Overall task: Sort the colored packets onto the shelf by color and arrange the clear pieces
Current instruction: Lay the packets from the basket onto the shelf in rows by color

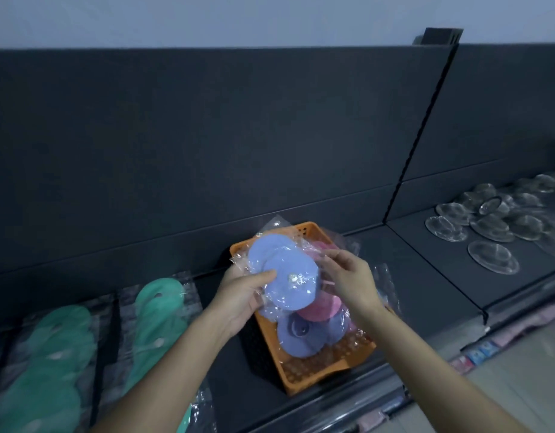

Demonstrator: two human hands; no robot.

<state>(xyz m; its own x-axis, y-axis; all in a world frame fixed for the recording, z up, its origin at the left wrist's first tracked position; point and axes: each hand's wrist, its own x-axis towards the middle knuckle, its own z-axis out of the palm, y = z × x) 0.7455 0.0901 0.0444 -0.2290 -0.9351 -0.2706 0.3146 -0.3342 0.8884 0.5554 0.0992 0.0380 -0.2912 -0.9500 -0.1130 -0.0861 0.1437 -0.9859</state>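
- Green packets (54, 354) in clear wrap lay in two overlapping rows at the left end of the dark shelf (426, 270).
- Just right of them, the left hand (241, 295) gripped a blue packet (282, 276), with the thumb pressed on its top face and the fingers curled beneath, holding it tilted above the basket.
- Under that packet, an orange basket (304, 373) with perforated walls sat on the shelf, one corner near the front edge.
- Inside the basket lay a pink packet (321, 307) and a second blue packet (296, 337), both partly covered by the one held up.
- At the held packet's right edge, the right hand (348, 276) pinched the crinkled clear wrapper between thumb and forefinger.
- Far right, past a dark upright divider (419, 129), clear pieces (488, 226) lay in a loose overlapping cluster on the next shelf bay, well apart from the basket.
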